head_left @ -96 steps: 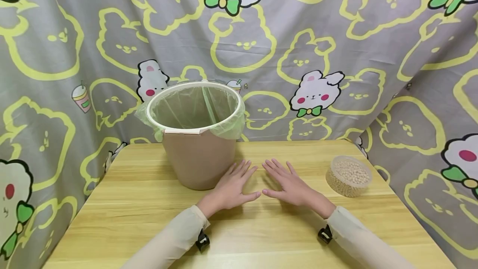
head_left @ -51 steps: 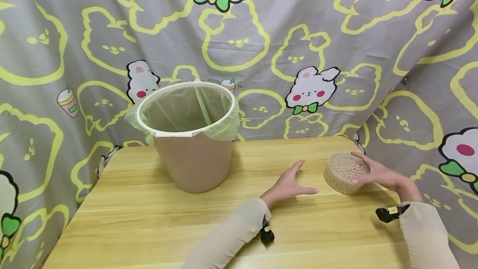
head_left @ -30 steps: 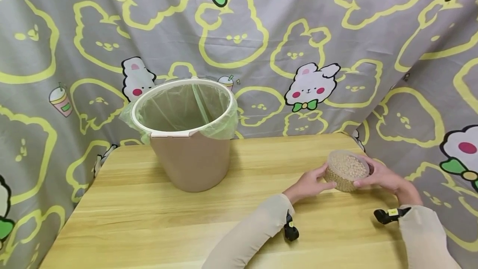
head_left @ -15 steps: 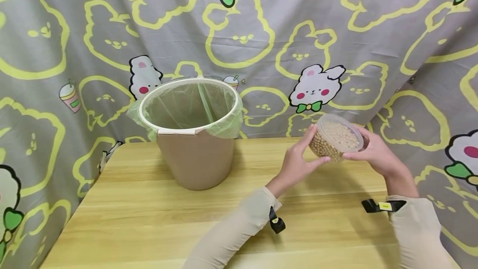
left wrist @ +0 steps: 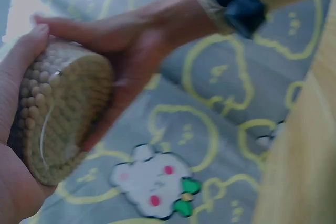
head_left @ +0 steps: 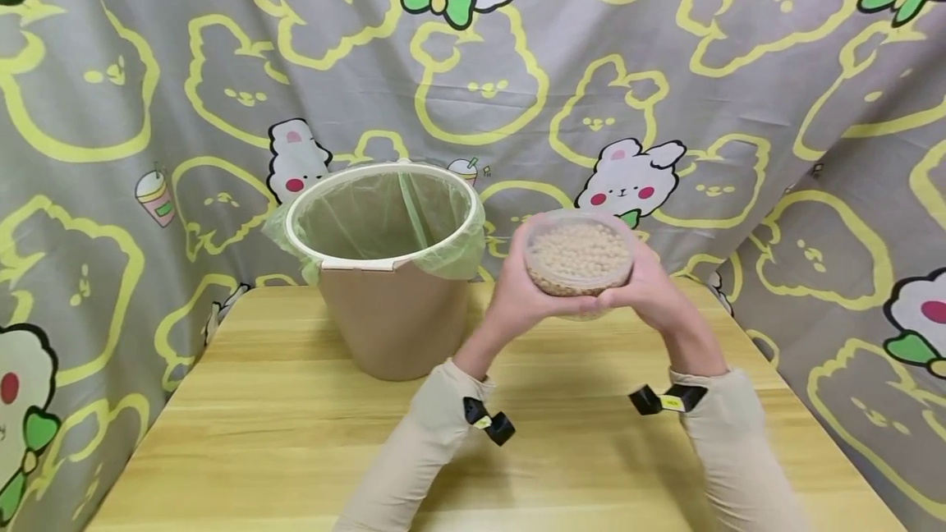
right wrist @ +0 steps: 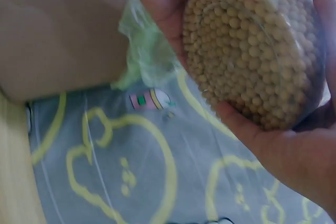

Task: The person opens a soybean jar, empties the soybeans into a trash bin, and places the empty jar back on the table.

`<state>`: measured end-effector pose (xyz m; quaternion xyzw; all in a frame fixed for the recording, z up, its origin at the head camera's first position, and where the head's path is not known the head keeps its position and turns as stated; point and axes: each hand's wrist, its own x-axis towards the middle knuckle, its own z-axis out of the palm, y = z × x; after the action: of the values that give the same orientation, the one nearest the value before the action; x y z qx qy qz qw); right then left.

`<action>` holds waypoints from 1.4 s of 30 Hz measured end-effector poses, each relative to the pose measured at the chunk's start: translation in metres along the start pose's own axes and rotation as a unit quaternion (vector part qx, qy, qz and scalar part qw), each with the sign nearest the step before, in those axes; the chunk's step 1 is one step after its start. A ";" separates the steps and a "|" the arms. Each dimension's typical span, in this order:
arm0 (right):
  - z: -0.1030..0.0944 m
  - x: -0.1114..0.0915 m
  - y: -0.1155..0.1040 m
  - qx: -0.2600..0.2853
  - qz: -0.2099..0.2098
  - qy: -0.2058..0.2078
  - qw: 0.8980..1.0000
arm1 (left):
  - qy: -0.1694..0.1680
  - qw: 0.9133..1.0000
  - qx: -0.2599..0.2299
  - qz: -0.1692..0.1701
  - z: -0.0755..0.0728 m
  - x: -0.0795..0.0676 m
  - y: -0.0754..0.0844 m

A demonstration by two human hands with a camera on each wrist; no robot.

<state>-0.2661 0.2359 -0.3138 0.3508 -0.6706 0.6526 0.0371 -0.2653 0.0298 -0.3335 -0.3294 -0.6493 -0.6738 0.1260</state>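
A round, clear plastic tub of soybeans (head_left: pixel 579 257) is held up above the table, right of the bin, its top facing me. My left hand (head_left: pixel 515 290) grips its left side and my right hand (head_left: pixel 652 286) its right side, with the thumbs almost meeting at the near side. In the left wrist view the tub (left wrist: pixel 68 108) sits between both palms. From the right wrist the tub's underside (right wrist: pixel 241 51) shows, packed with beans, with the right hand (right wrist: pixel 294 153) around one edge.
A brown trash bin (head_left: pixel 395 323) stands on the left of the wooden table (head_left: pixel 310 450). Its white rim (head_left: pixel 358 263) holds a pale green bag (head_left: pixel 454 257), folded over outside. A grey patterned curtain (head_left: pixel 480 56) hangs behind and on both sides.
Both hands reached to the right, took hold of the tub and lifted it off the table. They have since carried it left, close to the bin. The bin stays in place.
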 end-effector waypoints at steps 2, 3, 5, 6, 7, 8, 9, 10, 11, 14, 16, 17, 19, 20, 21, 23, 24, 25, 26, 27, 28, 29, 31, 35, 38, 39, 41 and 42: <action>0.011 0.009 0.005 -0.001 -0.001 -0.020 1.000 | 0.007 1.000 0.017 -0.011 -0.016 0.000 0.004; 0.016 0.013 0.007 -0.001 0.000 -0.025 1.000 | 0.006 1.000 0.021 -0.018 -0.023 0.000 0.005; 0.025 0.017 0.012 -0.005 0.005 -0.025 1.000 | -0.001 0.999 0.023 -0.032 -0.035 0.001 0.006; 0.029 0.018 0.014 -0.005 0.010 -0.019 1.000 | -0.006 0.999 0.023 -0.037 -0.040 0.001 0.006; 0.033 0.019 0.016 -0.004 0.015 -0.015 1.000 | -0.012 0.999 0.026 -0.043 -0.044 0.000 0.006; 0.035 0.019 0.018 -0.005 0.018 -0.008 1.000 | -0.017 0.999 0.025 -0.046 -0.046 0.000 0.006; 0.037 0.020 0.020 -0.010 0.019 -0.003 1.000 | -0.022 0.998 0.025 -0.047 -0.048 0.000 0.005; 0.038 0.020 0.022 -0.015 0.020 0.000 1.000 | -0.025 0.998 0.028 -0.048 -0.050 -0.001 0.004; 0.040 0.019 0.023 -0.019 0.018 0.003 1.000 | -0.028 0.998 0.032 -0.050 -0.052 -0.002 0.003; 0.038 0.019 0.028 -0.042 0.003 0.008 0.999 | -0.041 0.997 0.034 -0.049 -0.054 -0.002 -0.002; 0.037 0.019 0.030 -0.050 -0.005 0.008 0.999 | -0.050 0.997 0.029 -0.051 -0.055 -0.001 -0.005; 0.036 0.019 0.031 -0.053 -0.007 0.007 0.999 | -0.052 0.997 0.025 -0.052 -0.056 -0.001 -0.006; 0.035 0.020 0.034 -0.059 -0.006 0.005 0.998 | -0.053 0.997 0.019 -0.053 -0.057 -0.001 -0.007; 0.035 0.020 0.035 -0.061 -0.004 0.003 0.998 | -0.051 0.997 0.016 -0.052 -0.058 -0.001 -0.008; 0.035 0.021 0.036 -0.062 -0.002 0.001 0.998 | -0.049 0.997 0.014 -0.051 -0.058 -0.001 -0.009; 0.034 0.021 0.038 -0.066 0.004 -0.003 0.998 | -0.041 0.998 0.017 -0.046 -0.058 -0.002 -0.011; 0.034 0.021 0.039 -0.065 0.006 -0.004 0.998 | -0.038 0.998 0.019 -0.045 -0.057 -0.002 -0.013; 0.033 0.021 0.040 -0.065 0.008 -0.005 0.998 | -0.034 0.998 0.020 -0.045 -0.056 -0.002 -0.014; 0.033 0.020 0.041 -0.066 0.010 -0.006 0.998 | -0.031 0.998 0.021 -0.044 -0.055 -0.003 -0.016; 0.032 0.020 0.043 -0.066 0.011 -0.005 0.998 | -0.027 0.998 0.024 -0.042 -0.053 -0.003 -0.018; 0.032 0.019 0.044 -0.066 0.012 -0.006 0.998 | -0.022 0.998 0.025 -0.044 -0.052 -0.004 -0.019; 0.032 0.019 0.045 -0.067 0.012 -0.006 0.998 | -0.018 0.998 0.027 -0.045 -0.051 -0.005 -0.020; 0.031 0.019 0.047 -0.070 0.009 -0.004 0.998 | -0.009 0.998 0.031 -0.045 -0.049 -0.006 -0.021; 0.030 0.019 0.050 -0.066 0.003 -0.005 0.998 | 0.004 0.998 0.038 -0.047 -0.045 -0.006 -0.022; 0.029 0.018 0.051 -0.062 0.002 -0.005 0.998 | 0.008 0.998 0.035 -0.049 -0.043 -0.006 -0.020; 0.028 0.018 0.051 -0.062 0.002 -0.004 0.998 | 0.009 0.998 0.036 -0.050 -0.042 -0.007 -0.020; 0.028 0.017 0.051 -0.062 0.003 -0.003 0.998 | 0.010 0.998 0.036 -0.050 -0.041 -0.007 -0.019; 0.028 0.016 0.052 -0.062 0.003 -0.003 0.998 | 0.011 0.998 0.036 -0.051 -0.040 -0.007 -0.019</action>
<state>-0.2937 0.1990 -0.3535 0.3475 -0.7109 0.6090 0.0545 -0.2827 -0.0083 -0.3504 -0.2833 -0.6880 -0.6590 0.1104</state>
